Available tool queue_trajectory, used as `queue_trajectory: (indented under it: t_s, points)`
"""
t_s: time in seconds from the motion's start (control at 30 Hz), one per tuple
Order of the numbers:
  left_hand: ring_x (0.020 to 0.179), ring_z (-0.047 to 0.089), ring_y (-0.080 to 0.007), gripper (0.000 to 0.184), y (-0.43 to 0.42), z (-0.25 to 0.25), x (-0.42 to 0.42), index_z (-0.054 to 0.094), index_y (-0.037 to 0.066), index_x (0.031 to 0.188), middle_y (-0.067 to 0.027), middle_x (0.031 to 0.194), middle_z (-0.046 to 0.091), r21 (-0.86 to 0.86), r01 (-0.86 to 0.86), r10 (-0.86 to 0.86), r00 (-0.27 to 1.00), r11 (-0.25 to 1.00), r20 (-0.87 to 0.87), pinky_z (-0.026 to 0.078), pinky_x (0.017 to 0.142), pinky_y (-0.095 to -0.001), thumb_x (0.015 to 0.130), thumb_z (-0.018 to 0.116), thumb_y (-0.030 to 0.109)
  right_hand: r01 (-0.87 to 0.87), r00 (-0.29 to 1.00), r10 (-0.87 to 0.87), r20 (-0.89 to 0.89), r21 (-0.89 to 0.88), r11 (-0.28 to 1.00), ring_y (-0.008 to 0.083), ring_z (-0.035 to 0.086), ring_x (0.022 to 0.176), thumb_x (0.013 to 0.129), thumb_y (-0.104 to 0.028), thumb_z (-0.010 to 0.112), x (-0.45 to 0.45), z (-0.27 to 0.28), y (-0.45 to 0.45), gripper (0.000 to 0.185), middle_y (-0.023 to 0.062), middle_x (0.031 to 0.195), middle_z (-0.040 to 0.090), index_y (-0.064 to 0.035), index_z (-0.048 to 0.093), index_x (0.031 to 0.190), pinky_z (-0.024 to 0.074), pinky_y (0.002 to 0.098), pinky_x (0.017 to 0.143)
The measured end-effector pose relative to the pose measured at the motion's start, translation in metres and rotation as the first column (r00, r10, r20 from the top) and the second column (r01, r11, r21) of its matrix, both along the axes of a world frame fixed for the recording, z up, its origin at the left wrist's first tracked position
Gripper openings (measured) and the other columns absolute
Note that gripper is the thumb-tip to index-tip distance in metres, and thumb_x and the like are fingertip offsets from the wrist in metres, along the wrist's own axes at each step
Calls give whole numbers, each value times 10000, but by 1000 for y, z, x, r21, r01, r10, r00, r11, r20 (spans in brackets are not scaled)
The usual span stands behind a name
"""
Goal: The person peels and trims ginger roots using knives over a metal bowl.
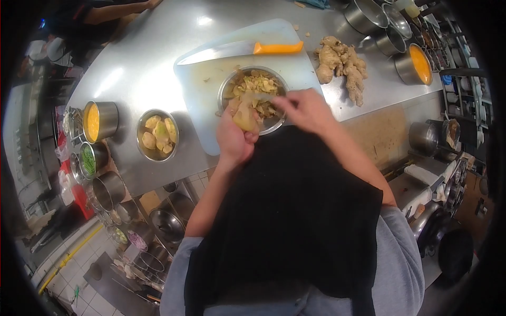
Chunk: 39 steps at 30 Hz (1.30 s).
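Note:
My left hand [234, 138] is closed round a partly peeled piece of ginger [244, 117] and holds it over a metal bowl [223, 87]. Ginger peelings [263, 81] fill much of that bowl. My right hand [305, 109] is closed on a small blade-like metal tool [262, 97], blurred, its tip against or close to the ginger. Whether it is a knife or a spoon I cannot tell. Beneath the bowl lies a pale cutting board [197, 113], with an orange-handled knife [253, 51] across its far part.
Unpeeled ginger [342, 66] lies right of the board. Left of it stands a bowl of peeled pieces [158, 135], beside a pot of orange liquid [100, 122]. Another such pot [415, 64] and stacked metal pans [366, 16] are at the right. A person's arm [116, 11] rests at the far left edge.

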<state>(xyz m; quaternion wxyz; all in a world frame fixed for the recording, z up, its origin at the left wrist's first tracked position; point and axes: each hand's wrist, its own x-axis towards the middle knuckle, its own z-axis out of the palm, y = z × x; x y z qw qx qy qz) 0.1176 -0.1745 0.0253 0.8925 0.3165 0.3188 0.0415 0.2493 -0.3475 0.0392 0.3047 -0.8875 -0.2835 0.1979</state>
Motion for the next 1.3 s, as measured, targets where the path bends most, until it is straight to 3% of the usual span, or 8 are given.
queue_trajectory:
  t_s: [0.17, 0.27, 0.37, 0.67, 0.77, 0.97, 1.13, 1.3]
  points:
    - [616, 481, -148, 346, 1, -1, -6, 553, 98, 1210, -69, 972, 628, -105, 90, -89, 996, 990, 11, 346, 480, -261, 1083, 308, 306, 116, 991, -119, -53, -62, 991, 426, 647, 666, 968, -573, 591, 10, 16, -8, 633, 223, 651, 635, -3, 697, 713, 506, 482, 613]
    - [678, 511, -152, 348, -3, -2, 4, 541, 116, 1227, -58, 1000, 624, -145, 97, -95, 995, 985, 19, 366, 515, -256, 1089, 303, 328, -9, 1000, 6, 25, 112, 994, 375, 584, 563, 974, -477, 647, -16, 29, 11, 551, 200, 596, 579, 7, 657, 710, 457, 457, 560]
    - [721, 529, -155, 392, -5, -3, 8, 526, 128, 1261, -46, 1011, 620, -141, 130, -116, 988, 982, 98, 378, 541, -257, 1108, 271, 382, -199, 977, 196, 87, 19, 980, 429, 669, 745, 967, -524, 588, -31, 44, 20, 546, 221, 735, 674, -18, 713, 807, 531, 506, 679]
    - [736, 518, -163, 435, -1, 2, 5, 547, 127, 1241, -42, 996, 632, -251, 151, -123, 984, 956, 125, 381, 545, -264, 1107, 304, 462, 118, 965, -124, -230, -38, 992, 431, 678, 767, 988, -452, 591, -11, 18, 9, 484, 229, 756, 689, -26, 755, 828, 539, 498, 711]
    - [734, 544, -166, 423, 3, 0, 10, 579, 114, 1197, -52, 962, 645, -332, 205, -170, 977, 921, 132, 393, 539, -269, 1092, 346, 452, -107, 988, 124, -95, 164, 981, 423, 678, 765, 979, -467, 603, -29, 37, 12, 490, 215, 763, 691, -25, 736, 815, 537, 499, 708]
    - [728, 604, -161, 412, -13, 7, 25, 588, 89, 1178, -54, 935, 663, -282, -22, 26, 1000, 959, 12, 450, 540, -286, 1082, 362, 420, -304, 942, 281, 182, 110, 946, 391, 680, 758, 956, -497, 622, -38, 31, 15, 475, 157, 790, 703, -57, 700, 797, 535, 498, 684]
    - [900, 649, -214, 406, 6, -29, 8, 578, 72, 1216, -73, 1018, 668, -435, 210, -52, 936, 876, 347, 548, 801, -355, 1090, 346, 381, -270, 942, 237, 238, 114, 956, 386, 679, 744, 937, -510, 643, -38, 27, 13, 479, 153, 776, 701, -60, 710, 789, 537, 483, 671]
    - [1089, 622, -265, 444, -5, -15, 13, 560, 60, 1299, -117, 1175, 649, -395, 51, 62, 961, 917, 269, 499, 1013, -424, 1104, 317, 376, -272, 943, 242, 227, 114, 955, 382, 674, 719, 921, -507, 667, -34, 26, 12, 465, 146, 749, 692, -72, 704, 762, 532, 479, 654]
